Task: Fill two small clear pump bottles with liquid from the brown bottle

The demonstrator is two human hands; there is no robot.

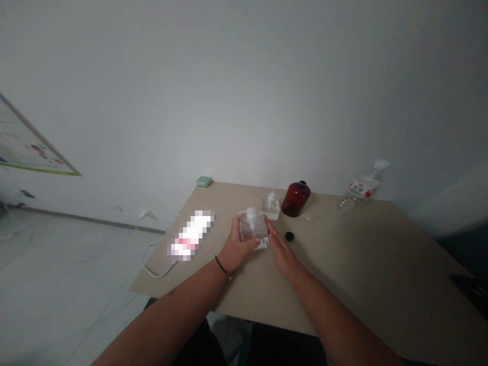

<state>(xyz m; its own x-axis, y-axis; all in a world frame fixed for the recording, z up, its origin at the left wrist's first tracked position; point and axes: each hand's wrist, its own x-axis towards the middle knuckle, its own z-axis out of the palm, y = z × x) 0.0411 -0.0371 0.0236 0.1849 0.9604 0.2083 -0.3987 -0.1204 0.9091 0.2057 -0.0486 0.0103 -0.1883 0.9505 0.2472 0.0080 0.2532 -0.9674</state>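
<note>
A clear square bottle (247, 233) with a white pump-like top stands upright near the middle of the table, a white base or label showing at its bottom. My left hand (237, 248) wraps round its left side, thumb across the front. Against the right side rest the straight fingers of my right hand (281, 250), flat rather than curled. Just behind is a similar small clear bottle (270, 204) with a white nozzle top. A brown bottle (296, 199) without a cap is further right. Close to my right fingers lies a round black cap (289, 236).
A lit phone (192, 235), blurred out, lies at the left with a white cable (154, 274) over the table edge. A green case (204, 181) sits at the back left corner. An upright clear plastic bottle (362, 188) stands back right, against the wall (244, 101).
</note>
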